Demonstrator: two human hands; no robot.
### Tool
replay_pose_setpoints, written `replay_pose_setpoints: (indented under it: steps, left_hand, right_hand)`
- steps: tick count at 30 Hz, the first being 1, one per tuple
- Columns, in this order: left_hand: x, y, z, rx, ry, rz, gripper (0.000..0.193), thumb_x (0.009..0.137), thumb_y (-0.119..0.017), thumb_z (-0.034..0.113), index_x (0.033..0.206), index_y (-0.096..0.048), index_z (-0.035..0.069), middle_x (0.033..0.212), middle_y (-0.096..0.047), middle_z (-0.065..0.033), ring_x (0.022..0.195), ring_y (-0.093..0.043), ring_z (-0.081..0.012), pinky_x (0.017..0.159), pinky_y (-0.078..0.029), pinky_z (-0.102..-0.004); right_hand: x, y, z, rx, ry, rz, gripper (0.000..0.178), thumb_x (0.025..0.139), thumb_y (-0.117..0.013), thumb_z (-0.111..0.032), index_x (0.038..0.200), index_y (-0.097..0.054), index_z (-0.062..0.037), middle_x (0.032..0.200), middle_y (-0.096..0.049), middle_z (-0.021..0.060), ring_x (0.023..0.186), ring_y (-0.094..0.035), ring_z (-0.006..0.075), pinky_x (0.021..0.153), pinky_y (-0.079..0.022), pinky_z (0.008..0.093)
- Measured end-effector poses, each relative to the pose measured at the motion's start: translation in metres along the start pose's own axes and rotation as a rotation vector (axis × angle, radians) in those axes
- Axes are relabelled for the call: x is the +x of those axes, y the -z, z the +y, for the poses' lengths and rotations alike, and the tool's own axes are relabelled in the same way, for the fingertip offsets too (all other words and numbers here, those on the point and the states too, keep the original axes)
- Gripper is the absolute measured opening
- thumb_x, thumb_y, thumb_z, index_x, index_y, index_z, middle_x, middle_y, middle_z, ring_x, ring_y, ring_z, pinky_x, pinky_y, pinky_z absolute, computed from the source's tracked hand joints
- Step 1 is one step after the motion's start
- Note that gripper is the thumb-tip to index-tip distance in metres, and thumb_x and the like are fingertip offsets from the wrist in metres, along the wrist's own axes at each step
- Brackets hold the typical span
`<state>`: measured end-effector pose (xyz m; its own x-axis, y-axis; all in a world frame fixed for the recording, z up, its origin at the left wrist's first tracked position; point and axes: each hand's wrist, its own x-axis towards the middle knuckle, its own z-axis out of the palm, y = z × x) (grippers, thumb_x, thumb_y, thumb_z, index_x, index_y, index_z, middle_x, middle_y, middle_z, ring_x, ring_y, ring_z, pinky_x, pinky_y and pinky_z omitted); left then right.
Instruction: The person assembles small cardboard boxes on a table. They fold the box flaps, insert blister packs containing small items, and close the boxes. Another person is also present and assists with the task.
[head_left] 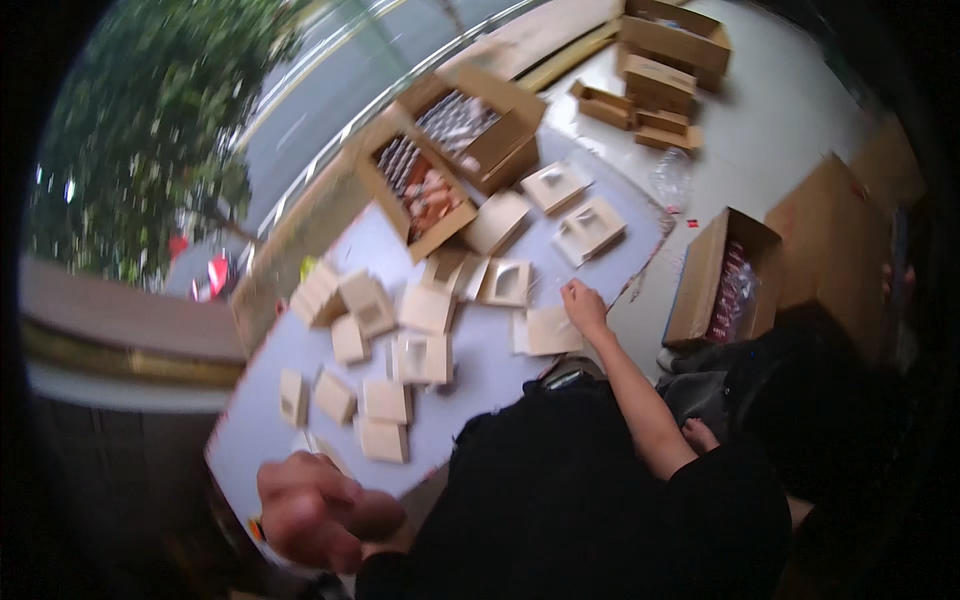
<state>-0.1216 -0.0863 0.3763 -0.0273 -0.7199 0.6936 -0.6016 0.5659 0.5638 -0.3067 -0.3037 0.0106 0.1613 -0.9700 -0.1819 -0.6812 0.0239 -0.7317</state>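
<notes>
My left hand (318,510) is raised close to the camera at the lower left, blurred. Its fingers are curled in, and whatever they hold is hidden. Out over the table, my right hand (583,306) has its fingertips pinched together; something thin and clear may be at them, too faint to name. Just below that hand lies a cream card box (553,331). An open cream box with a cut-out window (505,283) stands to its left. Beyond, two more windowed boxes (590,230) (556,186) lie on the white tabletop (480,375).
Several small cream boxes (384,400) are scattered across the table's left half. Two open cartons (440,232) (515,165) with packed goods stand at the far edge. On the floor at right are a carton with red packets (690,300) and a person's dark-clothed leg (700,395).
</notes>
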Motion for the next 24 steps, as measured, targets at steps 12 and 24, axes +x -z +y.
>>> replay_pose_setpoints:
  steps: [12,24]
  left_hand:
    - [-0.039,0.007,0.035,-0.138,-0.046,0.217,0.030,0.082,-0.050,0.027,0.109,-0.043,0.015,0.077,-0.050,-0.0054,0.051,-0.042,-0.0100,0.041,-0.034,-0.0189]
    - [-0.290,-0.060,-0.204,-0.292,1.559,0.709,0.056,0.081,-0.055,0.036,0.126,-0.033,0.009,0.105,-0.051,-0.0069,0.089,-0.051,-0.0146,0.071,-0.045,-0.0285]
  right_hand:
    - [0.019,-0.023,-0.045,0.006,0.187,-0.272,0.034,0.074,-0.047,-0.014,0.107,-0.051,-0.0089,0.074,-0.060,0.0125,0.069,-0.058,0.0272,0.064,-0.044,0.0363]
    - [-0.011,-0.152,-0.115,0.315,0.485,-0.591,0.020,0.081,-0.048,-0.017,0.097,-0.052,-0.0050,0.074,-0.057,0.0108,0.068,-0.056,0.0216,0.063,-0.044,0.0323]
